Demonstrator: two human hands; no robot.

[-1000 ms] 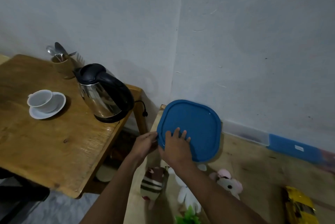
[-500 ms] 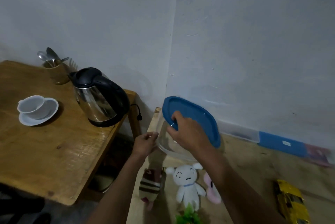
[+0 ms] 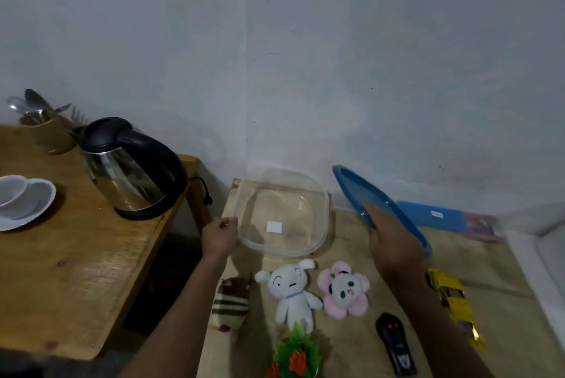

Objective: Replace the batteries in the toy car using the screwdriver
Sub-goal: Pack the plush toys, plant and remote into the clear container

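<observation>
- Steadying the clear container (image 3: 324,209) falls to the left hand (image 3: 220,236), whose curled fingers grip its left rim, probably so the tub does not slide while it is open
- Right hand (image 3: 394,244) grips the near edge of the blue lid (image 3: 374,201), thumb on top; the lid is tilted and held off to the right of the container, clear of its mouth, which leaves the inside open to view
- Through its walls the container looks empty apart from a white label (image 3: 274,227) on the base, so no tool or cells are on show there
- Yellow toy car (image 3: 452,301) lies at the right of the low table (image 3: 495,267), near side, untouched and just right of the right forearm
- Black remote control (image 3: 396,344) sits near, left of the car; a white plush dog (image 3: 292,292), a pink flower plush (image 3: 344,290) and a striped plush (image 3: 230,304) line up just this side of the container
- Neither a screwdriver nor batteries can be seen, so I judge this an early hunt for them, with the car's battery cover not yet touched
</observation>
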